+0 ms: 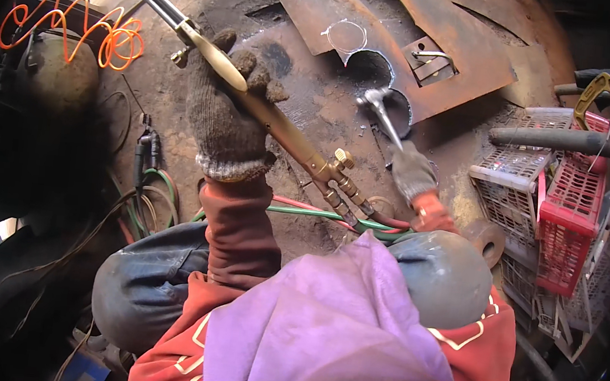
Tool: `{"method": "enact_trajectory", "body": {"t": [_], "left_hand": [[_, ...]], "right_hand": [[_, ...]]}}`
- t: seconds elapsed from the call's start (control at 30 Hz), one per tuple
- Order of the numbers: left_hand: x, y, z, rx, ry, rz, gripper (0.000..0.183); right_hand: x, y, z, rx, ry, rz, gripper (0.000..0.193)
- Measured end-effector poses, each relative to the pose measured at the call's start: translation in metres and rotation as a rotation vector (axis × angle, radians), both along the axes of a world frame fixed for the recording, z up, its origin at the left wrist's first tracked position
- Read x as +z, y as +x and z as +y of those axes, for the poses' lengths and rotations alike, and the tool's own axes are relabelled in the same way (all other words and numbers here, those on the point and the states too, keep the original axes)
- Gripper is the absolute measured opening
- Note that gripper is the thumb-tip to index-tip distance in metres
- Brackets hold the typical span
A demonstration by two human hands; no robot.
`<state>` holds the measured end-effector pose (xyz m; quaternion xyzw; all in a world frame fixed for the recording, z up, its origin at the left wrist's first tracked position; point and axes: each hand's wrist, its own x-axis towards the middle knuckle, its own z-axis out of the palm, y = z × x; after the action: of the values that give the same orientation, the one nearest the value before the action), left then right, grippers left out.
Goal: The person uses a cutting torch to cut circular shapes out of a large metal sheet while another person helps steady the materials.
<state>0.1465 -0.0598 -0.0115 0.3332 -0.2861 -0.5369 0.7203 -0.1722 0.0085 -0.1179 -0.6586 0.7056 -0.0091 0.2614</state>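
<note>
My left hand (228, 108), in a dirty grey knit glove, is closed around the brass body of a cutting torch (282, 128). The torch slants from upper left to lower right, its valve end and hoses toward my knees. In my gloved right hand (412, 173) is the handle of a small metal hammer (383, 115). The hammer's shiny head lies by the cut edge of a round opening in a rusty steel plate (440, 104); whether they touch I cannot tell. A chalk circle (346, 37) is drawn beside the scalloped cut-out.
Red and green hoses (310, 210) run across the ground before my knees. Plastic crates (574, 211) with a pipe (570, 142) on them stand at the right. A thick metal ring (489, 243) sits by my right knee. An orange coiled hose (77, 27) hangs at far left.
</note>
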Motion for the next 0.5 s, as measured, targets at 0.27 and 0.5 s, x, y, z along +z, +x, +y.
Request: {"method": "enact_trajectory", "body": {"t": [0.27,0.5], "left_hand": [[0.011,-0.032,-0.002,-0.209,-0.005,0.259,0.042],[0.02,-0.069,0.01,-0.254,-0.044,-0.058,0.033]], "right_hand": [[0.022,-0.093,0.177,-0.382,0.374,0.204,0.047],[0.046,-0.101,0.211,-0.758,-0.002,-0.192,0.053]]}}
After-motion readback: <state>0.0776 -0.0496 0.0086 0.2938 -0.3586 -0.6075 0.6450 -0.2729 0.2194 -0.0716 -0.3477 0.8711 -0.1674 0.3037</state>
